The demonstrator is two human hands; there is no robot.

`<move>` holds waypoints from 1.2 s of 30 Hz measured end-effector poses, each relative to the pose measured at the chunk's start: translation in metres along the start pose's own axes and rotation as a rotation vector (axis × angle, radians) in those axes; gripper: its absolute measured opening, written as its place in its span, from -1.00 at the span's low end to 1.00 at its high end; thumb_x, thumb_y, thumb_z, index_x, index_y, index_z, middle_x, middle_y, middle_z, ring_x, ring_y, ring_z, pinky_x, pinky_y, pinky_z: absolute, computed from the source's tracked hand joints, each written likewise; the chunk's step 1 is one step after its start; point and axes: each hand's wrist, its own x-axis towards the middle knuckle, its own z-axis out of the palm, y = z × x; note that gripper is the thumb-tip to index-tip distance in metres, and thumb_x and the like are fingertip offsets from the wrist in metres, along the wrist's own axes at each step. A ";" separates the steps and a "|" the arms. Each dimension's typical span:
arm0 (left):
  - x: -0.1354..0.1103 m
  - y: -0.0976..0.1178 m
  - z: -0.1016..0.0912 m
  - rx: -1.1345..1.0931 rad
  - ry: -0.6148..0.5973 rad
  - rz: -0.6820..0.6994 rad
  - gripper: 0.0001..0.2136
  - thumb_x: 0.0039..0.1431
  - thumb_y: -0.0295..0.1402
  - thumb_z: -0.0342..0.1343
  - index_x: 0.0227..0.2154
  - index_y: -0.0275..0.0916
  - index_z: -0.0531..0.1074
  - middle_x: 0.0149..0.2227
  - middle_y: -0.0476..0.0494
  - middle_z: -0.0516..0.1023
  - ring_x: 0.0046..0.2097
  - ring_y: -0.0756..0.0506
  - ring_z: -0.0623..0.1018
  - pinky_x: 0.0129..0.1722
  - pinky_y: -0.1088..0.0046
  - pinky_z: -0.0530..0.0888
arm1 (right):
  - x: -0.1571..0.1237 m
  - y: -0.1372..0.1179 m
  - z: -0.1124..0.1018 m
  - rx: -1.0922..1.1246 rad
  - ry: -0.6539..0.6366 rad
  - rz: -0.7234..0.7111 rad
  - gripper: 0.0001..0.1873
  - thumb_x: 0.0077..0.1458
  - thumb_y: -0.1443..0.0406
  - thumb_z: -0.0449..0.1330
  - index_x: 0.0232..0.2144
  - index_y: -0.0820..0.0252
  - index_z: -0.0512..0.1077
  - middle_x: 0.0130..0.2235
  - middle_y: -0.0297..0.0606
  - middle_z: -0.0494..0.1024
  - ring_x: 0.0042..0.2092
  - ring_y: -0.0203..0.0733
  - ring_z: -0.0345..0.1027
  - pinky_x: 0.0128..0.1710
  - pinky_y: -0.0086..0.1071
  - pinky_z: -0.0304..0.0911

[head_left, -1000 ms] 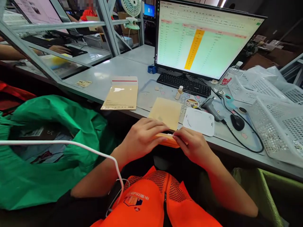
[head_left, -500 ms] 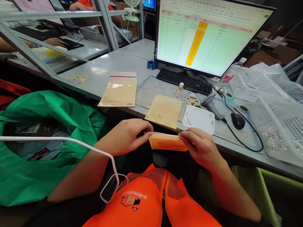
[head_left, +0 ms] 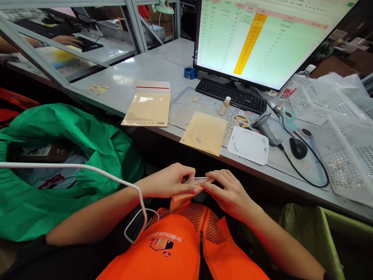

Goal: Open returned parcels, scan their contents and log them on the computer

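In front of the orange vest, my left hand [head_left: 170,181] pinches a flat tan packet [head_left: 180,201] between thumb and curled fingers. A shiny, clear strip shows along its upper edge. My right hand [head_left: 233,192] grips the same edge from the other side, its fingertips close to the left thumb. Much of the packet is behind the fingers. Above the hands, at the desk's front edge, lies a beige sheet-like packet [head_left: 205,132]. Left of it is a larger beige packet [head_left: 148,107] in a clear sleeve with a red strip.
Left stands a green bag [head_left: 116,155] with contents inside; a white cable [head_left: 96,171] crosses in front. On the desk are a keyboard [head_left: 215,91], small bottle [head_left: 224,106], white pad [head_left: 247,145], scanner [head_left: 266,130], mouse [head_left: 298,148] and white baskets [head_left: 340,155]. A co-worker's hand [head_left: 68,41] is far left.
Both hands have moved down toward the vest and closer together. The packet, earlier stretched level between them, is now bunched and tilted. The view has shifted slightly.
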 end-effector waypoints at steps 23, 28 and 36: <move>-0.008 -0.014 0.020 -0.072 0.359 -0.010 -0.64 0.40 -0.10 0.05 -0.45 -0.23 0.35 -0.53 0.06 0.37 -0.48 0.03 0.33 -0.48 0.52 0.22 | -0.003 -0.018 -0.001 0.017 -0.129 0.074 -0.90 0.35 0.30 0.21 -0.29 0.12 0.43 0.21 -0.08 0.59 0.28 0.09 0.39 0.33 0.08 0.06; -0.012 -0.017 0.022 -0.151 0.294 0.001 -0.64 0.37 -0.07 0.12 -0.44 -0.22 0.29 -0.51 0.08 0.33 -0.47 0.04 0.30 -0.50 0.56 0.24 | 0.002 -0.013 -0.015 0.096 -0.034 0.033 -0.90 0.29 0.24 0.31 -0.20 0.13 0.49 0.22 -0.02 0.58 0.28 0.13 0.39 0.28 0.06 0.26; -0.016 -0.017 0.023 -0.201 0.232 -0.057 -0.60 0.38 -0.01 0.10 -0.44 -0.21 0.30 -0.55 0.08 0.33 -0.51 0.05 0.32 -0.55 0.59 0.21 | -0.066 0.118 -0.026 -0.288 0.009 0.722 -0.34 0.25 0.00 0.33 0.27 0.18 0.42 0.37 0.17 0.37 0.40 0.35 0.22 0.32 0.25 0.22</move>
